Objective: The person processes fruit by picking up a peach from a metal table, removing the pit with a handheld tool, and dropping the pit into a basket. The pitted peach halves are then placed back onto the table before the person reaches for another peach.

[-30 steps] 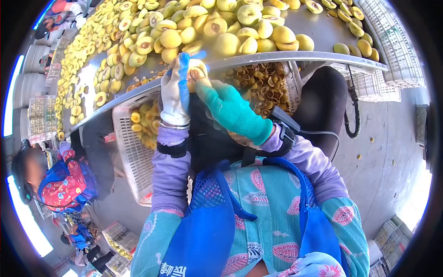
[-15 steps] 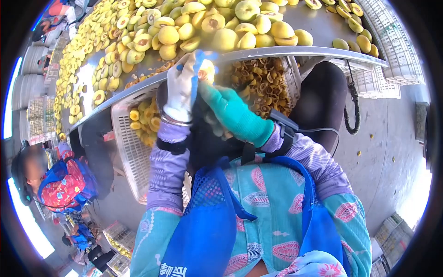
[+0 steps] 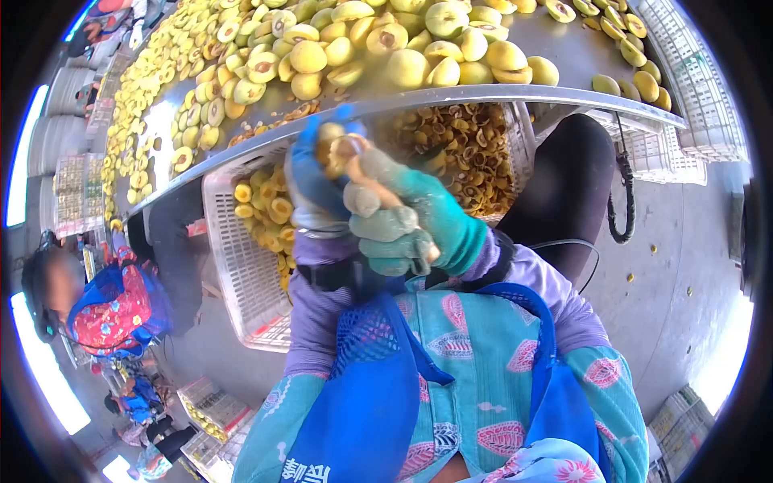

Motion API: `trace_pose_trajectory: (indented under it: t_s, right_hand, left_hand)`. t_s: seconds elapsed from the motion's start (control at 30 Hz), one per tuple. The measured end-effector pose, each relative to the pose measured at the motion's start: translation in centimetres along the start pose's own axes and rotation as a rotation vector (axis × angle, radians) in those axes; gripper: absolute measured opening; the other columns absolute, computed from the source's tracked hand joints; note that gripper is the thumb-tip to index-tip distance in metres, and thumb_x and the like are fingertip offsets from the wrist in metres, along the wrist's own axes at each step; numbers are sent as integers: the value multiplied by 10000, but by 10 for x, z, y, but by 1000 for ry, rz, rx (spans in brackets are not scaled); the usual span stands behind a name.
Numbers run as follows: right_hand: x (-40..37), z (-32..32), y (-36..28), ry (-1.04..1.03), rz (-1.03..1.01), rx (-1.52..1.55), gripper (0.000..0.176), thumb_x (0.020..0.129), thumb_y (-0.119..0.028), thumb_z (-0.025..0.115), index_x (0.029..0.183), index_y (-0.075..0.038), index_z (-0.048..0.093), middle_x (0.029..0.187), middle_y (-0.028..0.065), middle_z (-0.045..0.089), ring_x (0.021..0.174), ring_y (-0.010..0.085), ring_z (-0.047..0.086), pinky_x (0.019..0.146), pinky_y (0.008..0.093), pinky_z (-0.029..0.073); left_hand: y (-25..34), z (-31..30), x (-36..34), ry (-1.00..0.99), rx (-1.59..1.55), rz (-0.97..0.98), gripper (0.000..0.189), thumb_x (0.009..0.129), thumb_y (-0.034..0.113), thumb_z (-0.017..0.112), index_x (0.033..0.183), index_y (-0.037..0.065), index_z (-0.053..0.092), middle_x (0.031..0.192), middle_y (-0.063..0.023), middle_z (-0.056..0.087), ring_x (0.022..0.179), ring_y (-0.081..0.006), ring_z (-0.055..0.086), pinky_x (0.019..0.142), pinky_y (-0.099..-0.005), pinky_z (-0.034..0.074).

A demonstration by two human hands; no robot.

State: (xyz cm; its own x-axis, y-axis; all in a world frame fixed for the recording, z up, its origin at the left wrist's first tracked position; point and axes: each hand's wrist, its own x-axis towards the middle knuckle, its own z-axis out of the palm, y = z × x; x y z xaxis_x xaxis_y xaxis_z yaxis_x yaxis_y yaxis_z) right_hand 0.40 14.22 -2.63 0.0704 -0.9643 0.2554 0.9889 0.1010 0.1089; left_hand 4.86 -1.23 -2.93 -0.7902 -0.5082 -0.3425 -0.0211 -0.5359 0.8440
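Note:
My left hand (image 3: 310,181), in a blue and white glove and smeared by motion, is closed around a yellow peach half (image 3: 328,153). Wrapped around a wooden-handled tool (image 3: 383,187) is my right hand (image 3: 403,213), in a teal glove with greyish fingertips. The tool's upper end meets the fruit; its working tip is blurred and I cannot make out its shape. Both hands are over my lap, just below the metal table's edge (image 3: 435,97). Beyond that edge lie many yellow peach halves (image 3: 307,56), cut faces showing on some.
Left of my lap, a white crate (image 3: 233,266) holds yellow halves (image 3: 278,211). Brown scraps (image 3: 475,161) fill a container under the table edge. White crates (image 3: 692,80) stand at the right, near a hanging black cord (image 3: 622,197). Another person (image 3: 113,306) sits at the left.
My hands have come lower, towards my body. The right hand has turned, so its curled fingers and the wooden handle now show. The left glove's blue side now faces me.

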Motion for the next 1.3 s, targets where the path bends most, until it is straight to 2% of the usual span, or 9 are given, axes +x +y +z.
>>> trace_pose_trajectory:
  t_s: [0.1, 0.2, 0.4, 0.53, 0.63, 0.8, 1.03, 1.2, 1.3]
  right_hand:
    - [-21, 2, -14, 259, -149, -62, 419, 971, -543, 461, 829, -154, 528, 559, -64, 436, 417, 90, 391, 408, 254, 333]
    - [-47, -109, -19, 715, -357, -287, 389, 978, -492, 477, 841, -129, 511, 627, 9, 498, 474, 141, 477, 430, 288, 427]
    - [-16, -26, -20, 871, -345, -468, 411, 975, -515, 468, 874, -118, 499, 675, 5, 495, 488, 120, 485, 415, 272, 410]
    - [-11, 22, -29, 962, -392, -903, 439, 957, -561, 482, 901, -127, 519, 702, -10, 491, 503, 84, 470, 433, 230, 401]
    - [3, 18, -36, 918, -400, -1029, 467, 948, -582, 485, 905, -119, 527, 710, -11, 500, 508, 69, 464, 436, 219, 390]
    - [16, 37, -43, 801, -164, -1026, 460, 964, -550, 465, 905, -100, 542, 708, -12, 522, 516, 77, 505, 441, 208, 404]
    - [13, 33, -29, 1051, -437, -1120, 447, 993, -483, 462, 922, -54, 564, 625, 10, 517, 457, 90, 510, 420, 247, 410]
    - [19, -3, -37, 1044, -899, -1655, 312, 936, -276, 627, 941, 19, 525, 753, 215, 610, 689, 315, 641, 603, 426, 479]
    - [17, -9, -50, 823, -939, -1788, 293, 894, -224, 673, 931, 21, 519, 745, 205, 609, 678, 306, 640, 594, 410, 482]
  left_hand:
    - [28, -97, 17, 4, -5, 42, 404, 971, 359, 548, 1146, 1, 616, 904, -64, 647, 696, -160, 598, 637, -275, 515]
    - [80, -60, 22, 516, 1204, 342, 418, 847, 267, 726, 1107, -52, 650, 971, -114, 698, 840, -181, 649, 791, -272, 509]
    - [74, 11, 160, 144, 1800, 523, 653, 760, 524, 713, 1069, -43, 610, 950, -244, 681, 921, -368, 664, 798, -427, 517]
    - [94, -14, 158, -113, 672, 122, 308, 901, 170, 614, 1171, 22, 633, 901, -68, 657, 711, -160, 654, 563, -255, 502]
    - [81, -15, 103, -249, 357, 126, 444, 962, 324, 532, 1271, 8, 581, 948, -94, 664, 761, -155, 652, 550, -228, 474]
    - [33, 9, 67, -228, 319, 336, 498, 994, 398, 479, 1259, -11, 578, 972, -89, 675, 744, -120, 628, 549, -216, 460]
    - [16, 22, 36, -177, 245, 227, 437, 1003, 330, 502, 1117, -76, 616, 780, -17, 535, 717, -104, 547, 613, -223, 451]
    - [12, 20, 27, -235, 316, 287, 428, 1006, 350, 504, 1083, -48, 642, 855, -35, 599, 805, -115, 563, 754, -264, 468]
    - [11, 34, 9, -185, 468, 315, 429, 996, 352, 532, 1118, -42, 650, 932, -60, 654, 856, -119, 601, 803, -257, 475]
